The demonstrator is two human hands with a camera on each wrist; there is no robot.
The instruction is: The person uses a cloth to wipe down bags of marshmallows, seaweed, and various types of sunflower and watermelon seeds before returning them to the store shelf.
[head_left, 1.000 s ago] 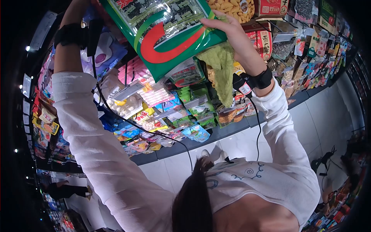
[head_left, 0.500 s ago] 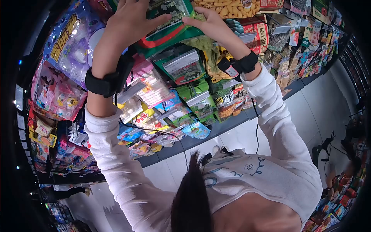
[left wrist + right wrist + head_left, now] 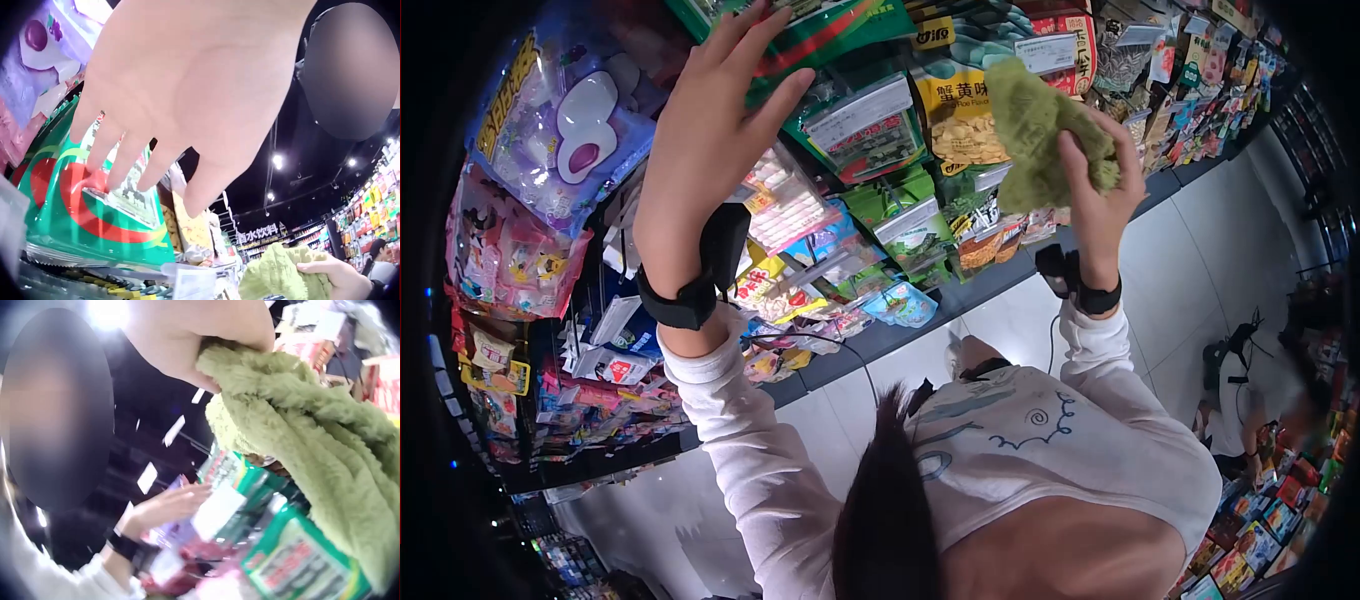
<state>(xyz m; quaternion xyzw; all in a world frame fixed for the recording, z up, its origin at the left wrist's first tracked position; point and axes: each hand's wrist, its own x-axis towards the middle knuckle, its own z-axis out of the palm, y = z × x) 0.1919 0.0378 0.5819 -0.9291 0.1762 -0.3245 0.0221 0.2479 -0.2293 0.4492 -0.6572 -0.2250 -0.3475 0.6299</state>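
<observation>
My left hand (image 3: 708, 150) is raised with its fingers spread, nearest a large green snack bag (image 3: 840, 35) with a red curved band. In the left wrist view its straight fingers overlap the front of that bag (image 3: 119, 219), and the palm holds nothing. To the right, my right hand (image 3: 1105, 200) grips a fuzzy light-green cloth (image 3: 1035, 135) between thumb and fingers, away from the bags. The right wrist view shows the cloth (image 3: 300, 444) bunched in the grip and draping down. A smaller green bag (image 3: 870, 130) hangs below the large one, behind a price tag.
Hanging snack packs crowd the rack. A purple bag (image 3: 575, 120) hangs at the left, a yellow cracker bag (image 3: 965, 120) in the middle, and red packs (image 3: 1080, 45) farther right. A dark shelf base (image 3: 840, 365) borders the tiled floor (image 3: 1200, 280). A cable (image 3: 855, 350) trails from my left wrist.
The large green bag, earlier held up in front of me, is now back against the rack. My right hand has left it and moved right with the cloth. My left hand has come into view, lower.
</observation>
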